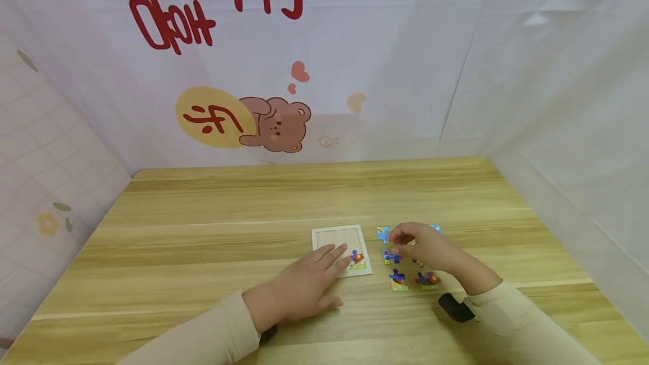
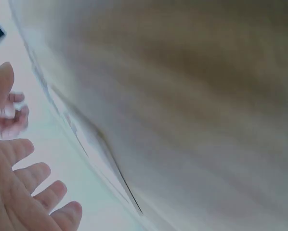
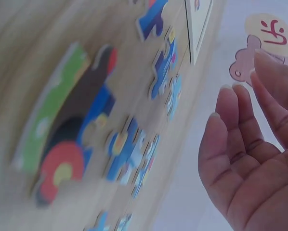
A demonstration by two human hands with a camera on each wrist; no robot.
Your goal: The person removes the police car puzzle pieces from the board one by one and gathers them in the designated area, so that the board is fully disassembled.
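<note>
A shallow puzzle tray (image 1: 337,228) with a pale rim lies on the table. One puzzle piece (image 1: 357,262), with red, blue and green on it, sits at its lower right corner. My left hand (image 1: 304,283) reaches over the tray's lower left part with its fingers extended; whether they touch it I cannot tell. To the right, my right hand (image 1: 428,246) hovers above loose pieces, thumb and fingers slightly bent and apart. Nothing shows between its fingers (image 3: 223,125) in the right wrist view. It is nearest a blue piece (image 1: 392,256) and a sky-blue piece (image 1: 383,234).
Nearer the table's front lie a blue-and-red piece (image 1: 398,280) and a red-and-green piece (image 1: 427,280). A light-blue piece (image 1: 436,229) is partly behind the right hand. Pale printed cloth (image 1: 405,72) stands along the back and sides of the wooden table (image 1: 203,207).
</note>
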